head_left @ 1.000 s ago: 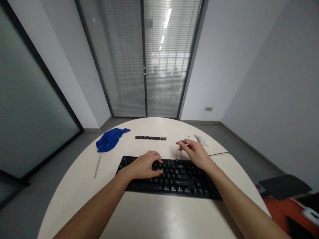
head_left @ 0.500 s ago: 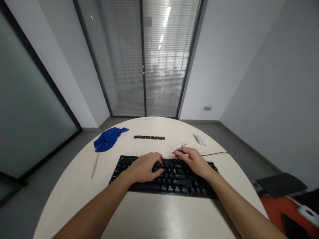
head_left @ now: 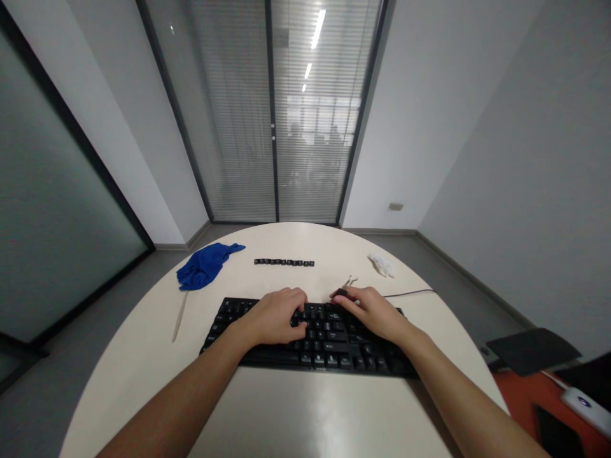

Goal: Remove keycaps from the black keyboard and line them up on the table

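A black keyboard [head_left: 329, 346] lies across the table in front of me. My left hand [head_left: 279, 316] rests on its middle, fingers bent over the keys and thumb apart from them. Over the keyboard's back right edge, my right hand [head_left: 370, 308] is closed around a keycap puller [head_left: 351, 283]. Its two thin wire prongs stick out past the fingers, and its dark handle shows by the thumb. Several black keycaps [head_left: 284, 262] sit in a row beyond the keyboard. Both hands hide part of the keys.
A blue cloth [head_left: 205, 266] lies at the left, near a thin pale stick [head_left: 180, 317]. Crumpled white material [head_left: 380, 265] is at the back right of the round table [head_left: 286, 413]. A cable [head_left: 408, 293] runs off the right edge. An orange-red seat [head_left: 518, 394] stands beyond.
The keyboard has shifted slightly left in view, and my left hand with it. My right hand has turned a little, showing more of the puller's dark handle.
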Available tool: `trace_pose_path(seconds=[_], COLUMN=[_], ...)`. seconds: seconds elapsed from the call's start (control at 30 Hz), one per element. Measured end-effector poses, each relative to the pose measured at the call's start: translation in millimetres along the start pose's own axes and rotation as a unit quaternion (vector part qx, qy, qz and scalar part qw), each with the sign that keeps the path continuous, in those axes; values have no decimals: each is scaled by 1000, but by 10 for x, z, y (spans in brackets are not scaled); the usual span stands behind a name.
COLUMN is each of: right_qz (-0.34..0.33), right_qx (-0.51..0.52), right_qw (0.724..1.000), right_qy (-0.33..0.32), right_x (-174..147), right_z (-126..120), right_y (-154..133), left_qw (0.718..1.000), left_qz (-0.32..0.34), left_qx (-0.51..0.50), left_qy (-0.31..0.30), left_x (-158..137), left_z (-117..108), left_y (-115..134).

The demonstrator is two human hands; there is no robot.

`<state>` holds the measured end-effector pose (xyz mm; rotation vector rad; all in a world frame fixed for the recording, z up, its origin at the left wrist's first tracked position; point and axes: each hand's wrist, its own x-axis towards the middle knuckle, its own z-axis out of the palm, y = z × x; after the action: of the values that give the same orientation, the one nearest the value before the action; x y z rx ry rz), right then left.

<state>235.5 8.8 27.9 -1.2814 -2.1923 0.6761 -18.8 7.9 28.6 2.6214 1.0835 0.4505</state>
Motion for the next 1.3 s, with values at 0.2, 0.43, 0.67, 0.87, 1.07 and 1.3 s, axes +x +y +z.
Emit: trace_pose_path(seconds=[0.2,0.43,0.67,0.87,1.07,1.3], right_qz=[-5,5,21,22,7,-1], right_qx=[-27,10,49,105,143,155], right_qw=[1000,1000,998,993,988,987], right_qy=[11,16,37,42,54,48], right_x=[7,30,89,81,34,35], right_z=[83,136,174,186,225,263], right_y=[-33,-19,38,29,-137,-183], left_qw=[996,998,997,992,980,972], left_qz=[-43,-25,-30,-56,-86,-74], left_qx=[51,-27,-43,-72,-130,-193], left_qy=[54,59,62,86,122,113], left_x=[12,53,42,47,62,72], left_z=[89,289,266,300,313,313], left_y=[90,28,30,11,-35,-86])
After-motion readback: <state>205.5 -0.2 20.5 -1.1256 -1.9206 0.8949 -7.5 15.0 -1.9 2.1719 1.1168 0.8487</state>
